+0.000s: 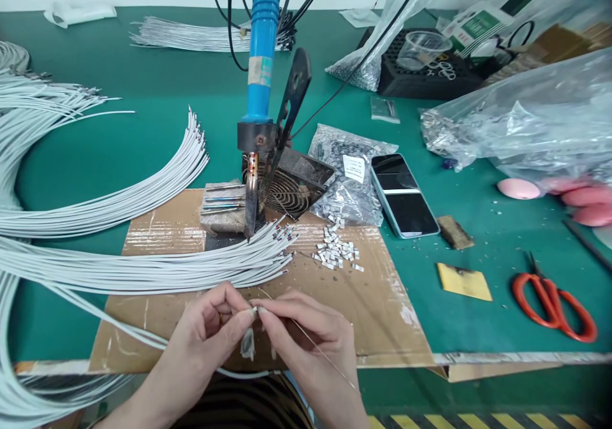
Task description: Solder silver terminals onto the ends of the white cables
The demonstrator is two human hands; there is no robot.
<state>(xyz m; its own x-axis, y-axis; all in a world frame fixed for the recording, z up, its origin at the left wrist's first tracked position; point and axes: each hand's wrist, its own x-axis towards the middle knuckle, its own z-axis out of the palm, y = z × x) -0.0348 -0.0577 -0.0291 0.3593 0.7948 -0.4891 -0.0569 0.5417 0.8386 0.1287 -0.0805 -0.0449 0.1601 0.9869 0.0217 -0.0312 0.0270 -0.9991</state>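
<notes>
Close to the cardboard's front edge, my left hand (203, 343) pinches a tiny white piece (255, 310) between thumb and forefinger. My right hand (313, 340) is closed against it, its thumb and fingertips meeting the left ones. A thin silvery wire, like solder (327, 357), crosses my right hand and its fingers hold it. White cable (148, 338) passes beneath my left hand; my fingers hide where its end lies. Just beyond my hands lie a bundle of white cables (191, 264) and a scatter of small white pieces (335, 247).
Over the cardboard (382, 314) hangs a blue-handled soldering iron (261, 85), tip down, beside a metal stand (291, 187). Rightward are a bag of small parts (351, 193), a phone (406, 196), a yellow sponge (463, 282) and red-handled scissors (549, 298). More cables (119, 199) curve at left.
</notes>
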